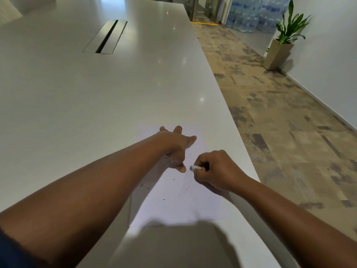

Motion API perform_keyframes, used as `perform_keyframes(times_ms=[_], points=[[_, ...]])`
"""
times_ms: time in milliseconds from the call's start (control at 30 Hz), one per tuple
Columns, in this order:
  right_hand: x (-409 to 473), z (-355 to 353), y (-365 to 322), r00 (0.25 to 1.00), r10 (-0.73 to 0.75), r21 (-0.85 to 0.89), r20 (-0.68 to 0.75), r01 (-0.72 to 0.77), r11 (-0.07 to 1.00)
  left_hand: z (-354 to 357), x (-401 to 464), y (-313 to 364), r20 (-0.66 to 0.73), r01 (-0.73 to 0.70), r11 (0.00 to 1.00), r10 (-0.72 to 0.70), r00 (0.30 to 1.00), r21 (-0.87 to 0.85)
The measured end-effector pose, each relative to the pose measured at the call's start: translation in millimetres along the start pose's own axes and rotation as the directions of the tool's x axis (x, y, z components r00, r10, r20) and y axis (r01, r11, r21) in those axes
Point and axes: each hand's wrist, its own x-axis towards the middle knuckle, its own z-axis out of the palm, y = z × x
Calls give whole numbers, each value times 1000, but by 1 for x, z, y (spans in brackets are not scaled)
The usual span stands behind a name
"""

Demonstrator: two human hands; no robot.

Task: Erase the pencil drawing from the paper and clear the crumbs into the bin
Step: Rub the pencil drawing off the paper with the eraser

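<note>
A white sheet of paper (177, 206) lies on the white table (96, 93) near its right edge. My left hand (175, 147) presses flat on the upper part of the sheet, fingers spread. My right hand (214, 169) grips a small white eraser (195, 167), its tip pointing left just above the paper. Faint pencil lines (186, 185) remain in the middle of the sheet. Dark eraser crumbs (144, 185) lie scattered on the sheet's left part and around my left hand. No bin is in view.
A metal cable hatch (105, 36) is set into the table farther back. The table's right edge (228, 105) drops to a patterned carpet. A potted plant (284, 45) stands by the right wall, with stacked water bottles (251, 14) behind it.
</note>
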Motion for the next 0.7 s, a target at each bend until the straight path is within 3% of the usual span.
perform_keyframes(times_ms=[267,433,533,700], points=[[-5,-3,-1,993,118,111,14,-119,987,8,-12,-7,-42,-66,996,68,997,57],[-9,-1,0,989,148,176,-12,-143,974,13,-24,-16,42,-142,989,144,989,-36],[-12,0,2,982,187,252,-33,-173,952,10,-33,-14,109,-122,992,120,987,16],[-12,2,2,985,167,211,-37,-155,965,6,-42,1,117,-85,987,70,991,137]])
